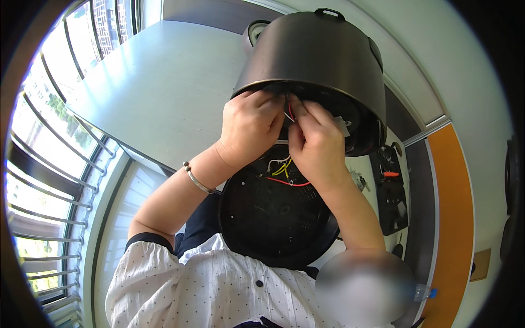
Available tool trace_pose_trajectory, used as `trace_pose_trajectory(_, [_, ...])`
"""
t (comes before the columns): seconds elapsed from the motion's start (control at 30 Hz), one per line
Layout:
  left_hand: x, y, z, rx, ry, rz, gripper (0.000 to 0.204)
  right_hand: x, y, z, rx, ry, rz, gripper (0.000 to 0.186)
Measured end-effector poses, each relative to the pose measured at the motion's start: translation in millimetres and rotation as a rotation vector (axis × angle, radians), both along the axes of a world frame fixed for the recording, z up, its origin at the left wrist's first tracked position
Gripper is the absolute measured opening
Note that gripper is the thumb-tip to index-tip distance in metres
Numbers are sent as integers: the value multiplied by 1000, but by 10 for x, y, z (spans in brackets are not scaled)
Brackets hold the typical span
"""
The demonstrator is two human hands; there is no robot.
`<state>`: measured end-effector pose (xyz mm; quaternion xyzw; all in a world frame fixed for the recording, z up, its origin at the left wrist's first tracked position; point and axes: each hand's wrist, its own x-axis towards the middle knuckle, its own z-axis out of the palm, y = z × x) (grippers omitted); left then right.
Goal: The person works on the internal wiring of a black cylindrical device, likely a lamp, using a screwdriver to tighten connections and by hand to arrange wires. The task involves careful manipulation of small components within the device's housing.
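Note:
A large brown-grey cooker body, likely an electric cooker, lies tipped on its side with its open underside facing me. Both my hands reach into that opening. My left hand has its fingers bent and closed at the upper rim; what they grip is hidden. Close beside it, my right hand pinches near a red wire and a white one. Below them, a round black base cover rests against my lap, with yellow wires, white wires and a red lead coming from its far side.
The cooker sits on a pale table. A black tool case with an orange-handled tool lies to the right, beside small loose parts. Barred windows line the left; an orange panel stands at right. A smaller round-faced object is behind the cooker.

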<state>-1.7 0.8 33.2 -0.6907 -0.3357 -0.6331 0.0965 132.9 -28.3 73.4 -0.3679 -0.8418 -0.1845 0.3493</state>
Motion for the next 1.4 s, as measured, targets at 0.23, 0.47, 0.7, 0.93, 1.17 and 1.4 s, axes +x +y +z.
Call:
trace_pose_trajectory(0.23, [54,-86,14,-368,-384,-218,7,24,-9,3,-11,-76,-33,37])
trace_pose_trajectory(0.47, [56,-81,114,-845,-797,-600,12,52,22,-50,-86,42,21,36])
trace_pose_trajectory(0.7, [126,-75,118,-844,-918,-579,15,75,62,-100,-141,341,142,22])
trace_pose_trajectory(0.93, [116,-95,144,-848,-911,-538,16,8,77,-67,-359,573,-55,13])
trace_pose_trajectory(1.17, [142,-69,102,-799,-884,-495,16,-65,99,-25,-398,588,-90,16])
trace_pose_trajectory(1.4, [149,-54,95,-802,-858,-497,16,8,179,-71,-189,398,-115,16])
